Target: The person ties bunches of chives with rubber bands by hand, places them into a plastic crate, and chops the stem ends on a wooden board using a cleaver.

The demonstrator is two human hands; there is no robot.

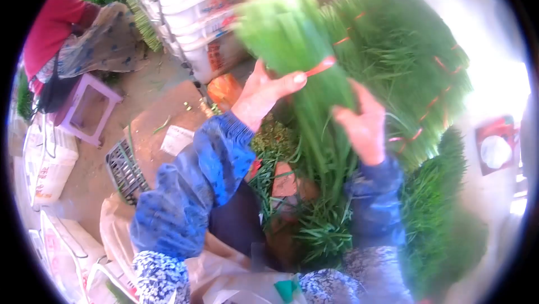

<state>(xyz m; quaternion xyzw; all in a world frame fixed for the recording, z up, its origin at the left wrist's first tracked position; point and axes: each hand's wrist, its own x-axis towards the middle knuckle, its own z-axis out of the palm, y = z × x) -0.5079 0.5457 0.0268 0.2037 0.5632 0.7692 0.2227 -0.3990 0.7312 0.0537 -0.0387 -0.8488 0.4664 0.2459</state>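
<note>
Crates, white and at least two in number, stand at the far left between 9 and 8 o'clock. One other person in a red top is bent over at 10 o'clock. One purple stool stands just below that person, a little past 9 o'clock. Next come one black plastic basket, between 8 and 9, and a reddish-brown board at 9. One stack of white containers rises at 11, its layers too blurred to count.

Left hand is closed on the left side of one green bundle, just above centre, its thumb by the one red band around the stalks. The bundle's long axis runs from near 12 o'clock down toward 5: the pale, blunt end points up and slightly left, the loose leaf tips down and slightly right. It lies between the two hands, touching both, with the band close to the left thumb. Right hand grips the bundle's right side lower down, thumb over the leaves; blur hides most of its fingers.

Two heaps of greens show farther right: a banded heap at 2 o'clock, with several red strips, and a leafy heap near 4.
</note>
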